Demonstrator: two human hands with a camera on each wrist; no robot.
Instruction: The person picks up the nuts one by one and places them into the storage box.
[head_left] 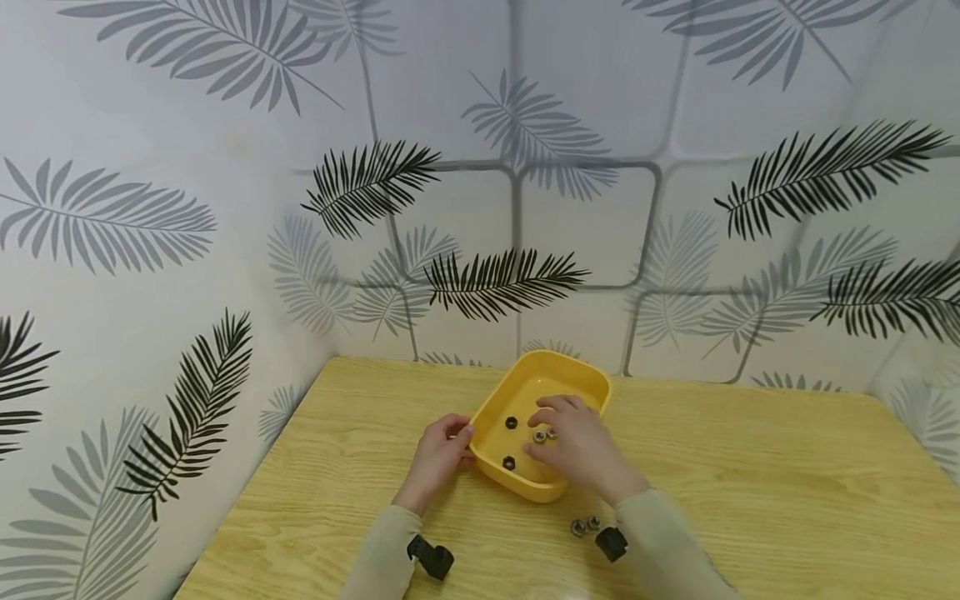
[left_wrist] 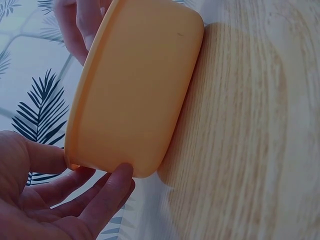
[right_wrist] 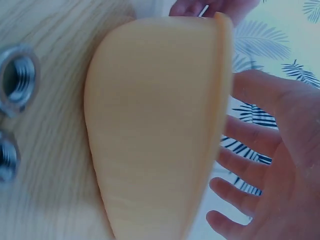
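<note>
A yellow plastic bin (head_left: 517,392) stands at an angle on the table. My left hand (head_left: 437,457) pinches its left corner, thumb at the rim and fingers against the outer wall, as the left wrist view shows (left_wrist: 65,200). Over the bin's right side hangs my right hand (head_left: 581,442), fingers spread and slightly bent, nothing seen between them. Below its fingers, two silvery nuts (head_left: 539,436) lie on the bin floor. A dark nut (head_left: 512,422) and another dark nut (head_left: 508,462) lie farther left inside. The right palm hides part of the bin.
Two metal nuts (head_left: 578,527) lie on the wooden table (head_left: 750,467) in front of the bin, close to the right wrist's black camera (head_left: 611,543). A wall with leaf patterns (head_left: 465,208) rises behind the table's back edge.
</note>
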